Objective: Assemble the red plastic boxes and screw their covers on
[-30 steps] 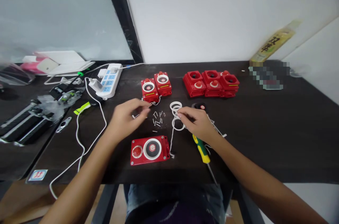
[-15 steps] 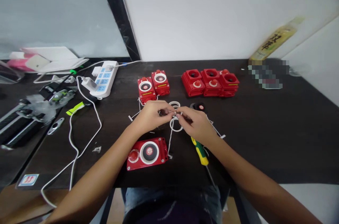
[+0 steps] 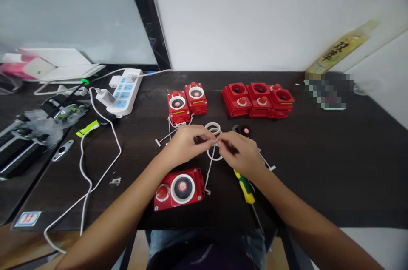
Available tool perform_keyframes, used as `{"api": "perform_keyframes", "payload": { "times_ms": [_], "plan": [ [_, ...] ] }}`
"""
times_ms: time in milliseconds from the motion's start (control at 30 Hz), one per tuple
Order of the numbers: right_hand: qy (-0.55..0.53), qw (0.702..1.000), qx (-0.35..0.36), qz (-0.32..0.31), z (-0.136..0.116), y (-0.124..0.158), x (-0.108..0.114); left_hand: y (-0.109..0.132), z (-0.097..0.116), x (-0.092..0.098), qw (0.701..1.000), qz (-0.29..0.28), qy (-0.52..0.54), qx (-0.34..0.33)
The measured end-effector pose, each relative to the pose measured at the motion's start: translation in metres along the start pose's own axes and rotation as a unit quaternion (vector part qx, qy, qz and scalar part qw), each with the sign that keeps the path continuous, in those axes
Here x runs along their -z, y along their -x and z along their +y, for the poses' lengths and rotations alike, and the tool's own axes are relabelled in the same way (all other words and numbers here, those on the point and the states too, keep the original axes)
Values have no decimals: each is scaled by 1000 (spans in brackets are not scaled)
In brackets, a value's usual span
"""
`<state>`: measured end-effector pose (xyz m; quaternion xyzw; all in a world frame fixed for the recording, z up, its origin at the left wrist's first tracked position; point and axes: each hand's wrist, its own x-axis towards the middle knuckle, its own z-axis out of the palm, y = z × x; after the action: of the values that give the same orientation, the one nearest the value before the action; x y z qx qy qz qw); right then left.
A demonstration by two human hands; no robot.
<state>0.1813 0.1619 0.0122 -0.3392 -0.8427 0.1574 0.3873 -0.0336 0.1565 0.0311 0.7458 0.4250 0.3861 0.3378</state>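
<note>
As a thin white cord [image 3: 208, 174] trails down beside a red push-button box [image 3: 196, 189], the left hand [image 3: 185, 144] and right hand [image 3: 240, 154] meet fingertip to fingertip, apparently pinching it above white rubber rings [image 3: 213, 124].

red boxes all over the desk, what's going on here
A person's left hand and right hand meet over a dark tabletop, fingertips pinching a thin white cord beside two white rings. A red box with a white ring and red button lies just in front. A yellow-and-green-handled screwdriver lies under the right hand.
</note>
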Motion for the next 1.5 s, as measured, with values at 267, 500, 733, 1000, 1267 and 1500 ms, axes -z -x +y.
{"api": "perform_keyframes", "payload": {
  "times_ms": [267,500,733,1000,1267,1500],
  "plan": [
    [32,999,16,10,1,0,-1,0,1,-2,999,-9,-33,-39],
    [40,999,16,18,1,-1,-1,2,3,-1,991,24,-86,-100],
    [51,998,11,18,-1,0,-4,3,1,-4,990,8,-106,-93],
    [39,999,-10,-7,-3,2,-3,2,1,-5,993,19,-94,-74],
    [53,998,14,-6,-2,2,-3,2,6,-6,994,27,-93,-56],
    [56,995,64,44,-4,-1,-6,3,12,-7,993,6,-108,-51]
  ]
}}
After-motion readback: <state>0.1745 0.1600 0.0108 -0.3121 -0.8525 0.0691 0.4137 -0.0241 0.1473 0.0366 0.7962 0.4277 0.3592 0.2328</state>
